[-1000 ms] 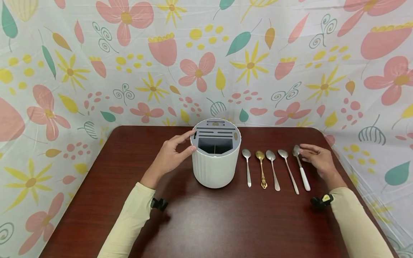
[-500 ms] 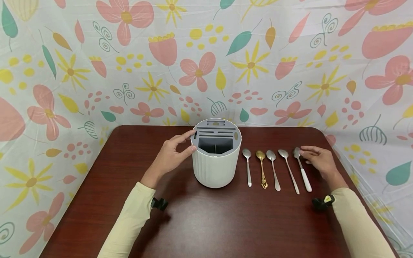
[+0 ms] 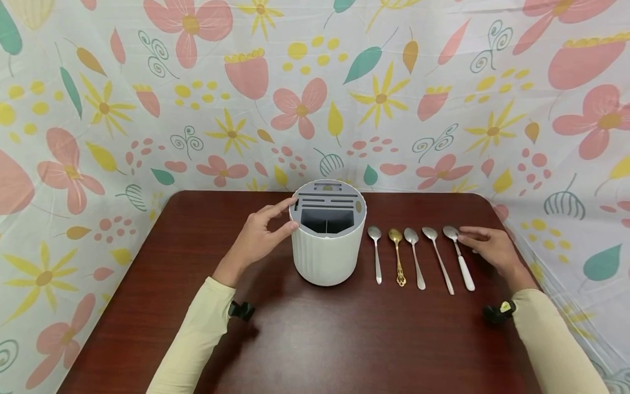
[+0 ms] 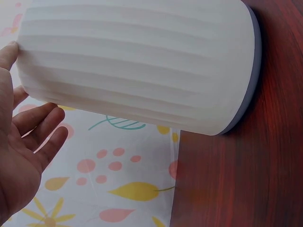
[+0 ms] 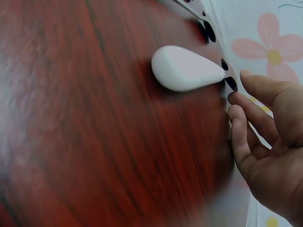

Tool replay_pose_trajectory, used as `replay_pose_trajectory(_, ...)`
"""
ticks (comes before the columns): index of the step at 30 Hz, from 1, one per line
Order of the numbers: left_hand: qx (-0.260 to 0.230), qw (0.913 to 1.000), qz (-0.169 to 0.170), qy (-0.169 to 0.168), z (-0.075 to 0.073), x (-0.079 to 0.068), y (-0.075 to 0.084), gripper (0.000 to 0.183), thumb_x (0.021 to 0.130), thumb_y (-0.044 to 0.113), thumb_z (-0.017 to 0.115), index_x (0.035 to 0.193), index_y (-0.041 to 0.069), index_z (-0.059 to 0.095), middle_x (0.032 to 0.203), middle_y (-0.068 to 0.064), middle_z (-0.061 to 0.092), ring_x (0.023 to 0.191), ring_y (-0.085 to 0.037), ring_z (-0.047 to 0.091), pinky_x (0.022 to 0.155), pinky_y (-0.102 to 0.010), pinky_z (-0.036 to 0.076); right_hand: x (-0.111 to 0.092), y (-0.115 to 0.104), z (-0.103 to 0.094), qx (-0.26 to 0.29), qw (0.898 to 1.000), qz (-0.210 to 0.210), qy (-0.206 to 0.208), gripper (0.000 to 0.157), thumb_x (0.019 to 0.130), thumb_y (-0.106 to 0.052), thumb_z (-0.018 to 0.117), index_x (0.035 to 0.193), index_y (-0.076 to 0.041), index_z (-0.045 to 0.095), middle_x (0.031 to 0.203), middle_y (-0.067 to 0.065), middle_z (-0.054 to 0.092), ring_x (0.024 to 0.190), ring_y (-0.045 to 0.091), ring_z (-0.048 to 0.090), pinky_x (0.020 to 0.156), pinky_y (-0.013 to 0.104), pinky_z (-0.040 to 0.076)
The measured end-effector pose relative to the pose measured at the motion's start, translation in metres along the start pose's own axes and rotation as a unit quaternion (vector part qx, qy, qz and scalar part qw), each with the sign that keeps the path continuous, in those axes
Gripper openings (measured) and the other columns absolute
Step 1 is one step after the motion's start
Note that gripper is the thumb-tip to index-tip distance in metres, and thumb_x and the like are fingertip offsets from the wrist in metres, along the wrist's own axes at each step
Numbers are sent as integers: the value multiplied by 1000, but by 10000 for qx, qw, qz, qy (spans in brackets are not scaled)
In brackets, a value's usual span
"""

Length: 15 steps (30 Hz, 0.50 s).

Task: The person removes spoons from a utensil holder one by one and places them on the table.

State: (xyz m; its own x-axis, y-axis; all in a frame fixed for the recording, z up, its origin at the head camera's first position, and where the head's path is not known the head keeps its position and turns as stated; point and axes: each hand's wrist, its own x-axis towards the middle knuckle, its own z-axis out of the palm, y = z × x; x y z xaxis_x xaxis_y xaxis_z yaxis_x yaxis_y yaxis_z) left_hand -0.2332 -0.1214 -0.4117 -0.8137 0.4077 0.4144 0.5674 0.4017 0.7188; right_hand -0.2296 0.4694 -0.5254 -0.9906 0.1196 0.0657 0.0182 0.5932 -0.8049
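A white ribbed cutlery holder (image 3: pixel 326 260) with a grey slotted top stands upright at the back middle of the table. My left hand (image 3: pixel 256 238) touches its rim from the left, index finger and thumb spread; its other fingers show beside the wall in the left wrist view. At the far right of a row lies a spoon with a white handle (image 3: pixel 465 273). My right hand (image 3: pixel 489 249) is beside that spoon's bowl, fingertips right at its edge. In the right wrist view, thumb and fingers (image 5: pixel 241 137) are apart, near the spoon's neck, and the white handle (image 5: pixel 182 68) points toward the camera.
Left of the white-handled spoon lie several more: a silver spoon (image 3: pixel 437 257), another silver spoon (image 3: pixel 415 257), a gold spoon (image 3: pixel 397 257) and a silver spoon (image 3: pixel 376 254) nearest the holder. The brown table (image 3: pixel 315 339) ends at a flowered cloth (image 3: pixel 305 109).
My right hand has shifted slightly right and toward me. The white-handled spoon has turned a little, its handle end swinging right. My left hand stays at the holder's rim.
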Motion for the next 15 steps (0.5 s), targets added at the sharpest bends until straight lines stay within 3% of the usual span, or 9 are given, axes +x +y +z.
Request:
replay_pose_trajectory(8, 46, 10000, -4, -26, 0, 1, -1, 54, 98, 37, 70, 150, 32, 54, 143, 2, 60, 124, -18, 57, 99, -47, 51, -5, -1, -11, -446, 9987, -153, 201, 51, 93, -36, 77, 128, 1, 70, 100, -36, 60, 73, 0, 64, 62, 18, 53)
replay_pose_trajectory(10, 52, 10000, -32, -49, 0, 0, -1, 54, 98, 38, 70, 150, 33, 53, 143, 2, 59, 124, -19, 58, 100, -47, 51, -7, -7, -13, -616, 9971, -350, 288, 48, 93, -35, 77, 126, 0, 71, 98, -36, 62, 75, -6, 63, 64, 14, 51)
replay_pose_trajectory(15, 52, 9999, -42, -100, -1, 0, -1, 54, 99, 37, 69, 150, 33, 53, 142, 2, 60, 123, -18, 58, 100, -47, 50, -14, -38, -17, -1285, 9876, -712, 546, 40, 94, -37, 76, 123, -10, 74, 103, -18, 73, 87, -22, 50, 69, 8, 41)
